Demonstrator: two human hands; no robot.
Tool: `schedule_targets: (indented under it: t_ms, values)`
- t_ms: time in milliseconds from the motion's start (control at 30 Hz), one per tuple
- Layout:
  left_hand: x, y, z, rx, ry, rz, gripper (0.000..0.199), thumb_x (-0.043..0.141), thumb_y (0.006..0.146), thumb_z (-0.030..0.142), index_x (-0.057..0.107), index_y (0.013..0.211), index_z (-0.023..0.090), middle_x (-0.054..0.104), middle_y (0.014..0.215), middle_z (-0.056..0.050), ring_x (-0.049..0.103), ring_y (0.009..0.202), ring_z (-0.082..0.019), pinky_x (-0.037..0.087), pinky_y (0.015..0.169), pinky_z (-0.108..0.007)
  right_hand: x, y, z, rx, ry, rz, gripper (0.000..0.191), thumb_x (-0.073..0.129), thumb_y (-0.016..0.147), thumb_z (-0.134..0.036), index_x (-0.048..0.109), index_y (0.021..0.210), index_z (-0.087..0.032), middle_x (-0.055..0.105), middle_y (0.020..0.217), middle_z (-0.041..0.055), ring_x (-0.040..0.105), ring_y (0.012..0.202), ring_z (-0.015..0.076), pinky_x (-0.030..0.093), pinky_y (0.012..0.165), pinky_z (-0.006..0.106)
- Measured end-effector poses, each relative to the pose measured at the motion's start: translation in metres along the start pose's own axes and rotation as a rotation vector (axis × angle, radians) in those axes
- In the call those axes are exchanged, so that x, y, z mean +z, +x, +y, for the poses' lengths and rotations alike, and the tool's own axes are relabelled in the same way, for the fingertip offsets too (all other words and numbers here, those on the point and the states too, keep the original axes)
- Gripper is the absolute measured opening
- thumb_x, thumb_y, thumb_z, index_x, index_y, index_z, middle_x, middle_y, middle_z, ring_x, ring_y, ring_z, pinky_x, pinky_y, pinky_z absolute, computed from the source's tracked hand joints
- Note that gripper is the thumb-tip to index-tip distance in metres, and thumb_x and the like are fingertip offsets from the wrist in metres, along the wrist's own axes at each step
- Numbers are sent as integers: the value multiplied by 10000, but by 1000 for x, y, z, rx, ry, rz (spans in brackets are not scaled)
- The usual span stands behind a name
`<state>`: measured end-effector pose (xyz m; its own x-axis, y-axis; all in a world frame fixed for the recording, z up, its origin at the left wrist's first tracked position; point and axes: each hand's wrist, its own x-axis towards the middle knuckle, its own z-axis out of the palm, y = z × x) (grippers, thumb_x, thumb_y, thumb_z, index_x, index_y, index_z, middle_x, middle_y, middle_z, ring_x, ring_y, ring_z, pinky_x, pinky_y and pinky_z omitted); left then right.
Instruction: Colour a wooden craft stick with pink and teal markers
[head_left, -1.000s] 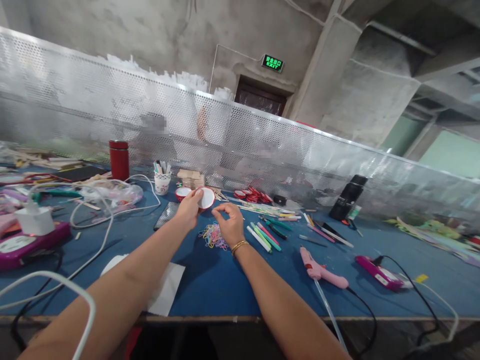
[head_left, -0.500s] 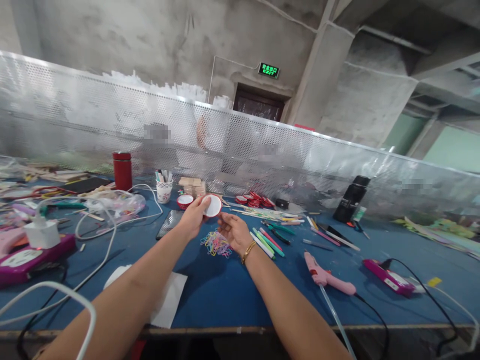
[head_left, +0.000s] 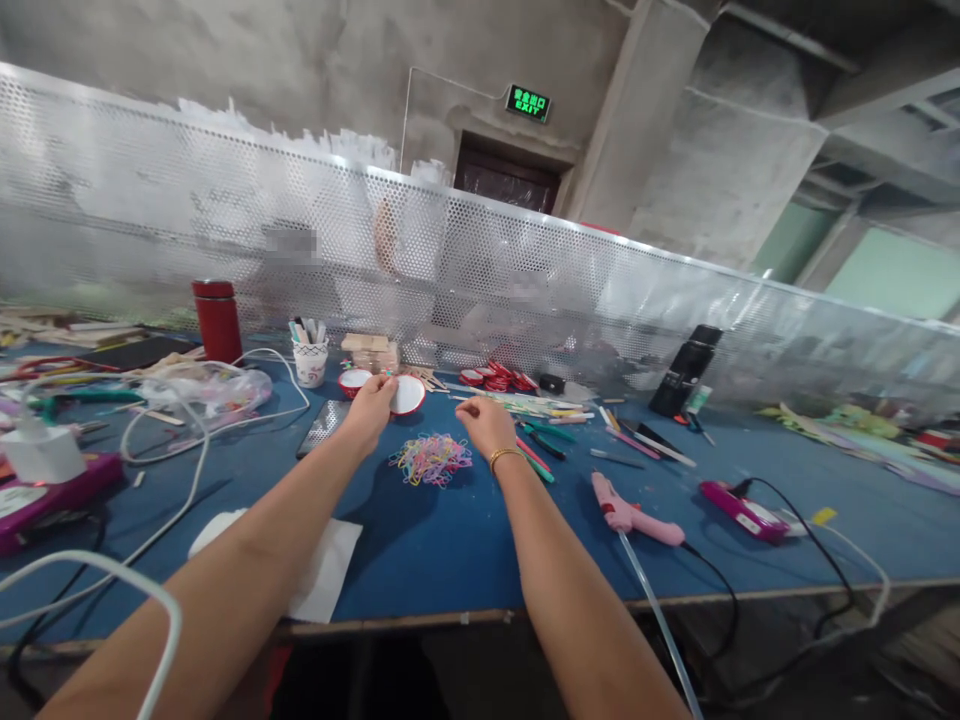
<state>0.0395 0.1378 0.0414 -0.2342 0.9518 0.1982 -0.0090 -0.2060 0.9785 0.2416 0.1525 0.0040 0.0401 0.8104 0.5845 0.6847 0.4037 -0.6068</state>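
Observation:
My left hand (head_left: 371, 410) is closed on a small round dish (head_left: 408, 396), white inside with a red rim, its inner face tilted toward me. Another red-and-white dish (head_left: 352, 381) sits just behind that hand. To the right, my right hand (head_left: 486, 424) hovers apart from the dish, its fingertips pinched together; whatever is between them, if anything, is too small to make out. Between and below the hands lies a loose heap of thin multicoloured rubber bands (head_left: 433, 460) on the blue tabletop (head_left: 427, 560).
A pink glue gun (head_left: 634, 512) and purple power strip (head_left: 746, 512) lie right. Green-handled pliers (head_left: 544, 440) and markers lie beside my right hand. A red bottle (head_left: 217, 320), pen cup (head_left: 310, 358) and black bottle (head_left: 684, 372) stand behind. White cable (head_left: 202, 440) loops across the left.
My right hand has drawn away from the dish, up and to the right. My left hand still holds the dish, now slightly further left. The whole view has shifted a little.

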Motion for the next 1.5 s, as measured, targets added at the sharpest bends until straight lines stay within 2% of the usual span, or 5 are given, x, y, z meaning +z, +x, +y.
schedule_targets:
  t_ms: [367,633,1000,1300,1500]
  values:
    - [1,-1,1,-39,24,27,187,557,749,158,557,921,231,531,693,24,444,485,-90,316,408,-164,17,-7,3,25,-396,-278,119,714,743,-295,770,836,-344,698,1019,45,578,1014,268,459,881,457]
    - [0,2,-4,15,102,-44,108,530,645,150,607,713,182,552,598,-6,452,503,-122,354,500,-236,6,-7,-10,14,-137,-284,111,670,817,-329,760,837,-267,738,823,-12,653,797,159,471,768,270]
    - [-3,5,-13,190,293,-95,182,542,657,128,686,762,163,577,589,11,471,558,-130,356,583,-249,-6,-8,-20,-23,-154,-375,231,570,848,-204,749,990,-240,751,935,-3,658,857,141,472,779,222]
    - [-6,4,-11,218,375,-25,232,486,674,52,647,790,172,514,573,35,398,506,-107,282,511,-223,-29,-12,-35,25,-541,-326,211,598,828,-269,740,966,-343,727,1089,-27,628,1057,187,416,937,321]
    - [-5,5,-12,187,361,-46,201,507,695,77,643,807,175,511,583,32,404,499,-108,280,506,-228,-33,-11,-36,210,-682,-478,122,658,784,-326,764,837,-294,743,1046,40,651,1020,241,396,955,403]
